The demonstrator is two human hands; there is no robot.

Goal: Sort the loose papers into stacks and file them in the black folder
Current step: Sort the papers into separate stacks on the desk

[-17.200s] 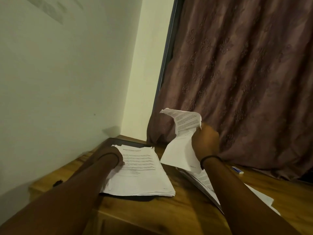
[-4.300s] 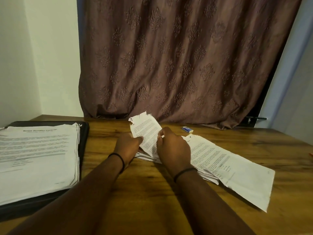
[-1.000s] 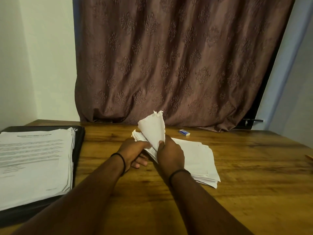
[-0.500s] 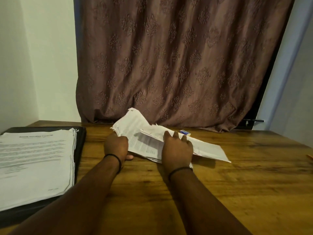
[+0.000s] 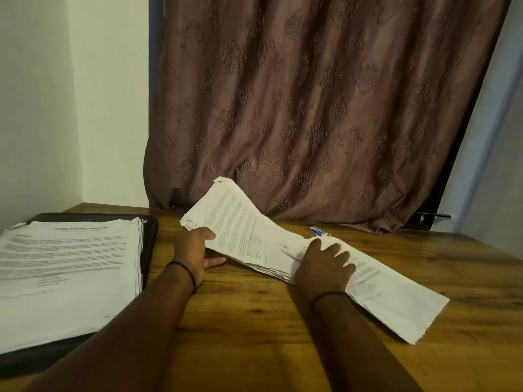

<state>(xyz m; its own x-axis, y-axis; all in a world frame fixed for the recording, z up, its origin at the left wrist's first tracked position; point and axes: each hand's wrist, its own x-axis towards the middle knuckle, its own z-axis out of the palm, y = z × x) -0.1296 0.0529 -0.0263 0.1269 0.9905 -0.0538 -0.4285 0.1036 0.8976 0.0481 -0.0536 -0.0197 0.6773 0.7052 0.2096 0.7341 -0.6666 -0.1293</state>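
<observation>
We hold the loose papers with both hands at the middle of the wooden table. Half a second ago the bundle was folded over on itself under our right hand; now it lies opened out in one long strip that runs from a raised far-left end down to a corner at the near right. Our left hand grips that raised end, with the thumb on top of the printed sheet and the fingers curled underneath, where before it sat closed at the edge of the pile. Our right hand rests on the middle of the bundle with its fingers spread and laid flat on the paper, pressing it to the table rather than clasping it.

The sorted stack lies on the open black folder at the left, well apart from the bundle and unchanged. A small blue and white object sits on the table just beyond the papers, in front of the brown curtain, where it was before.
</observation>
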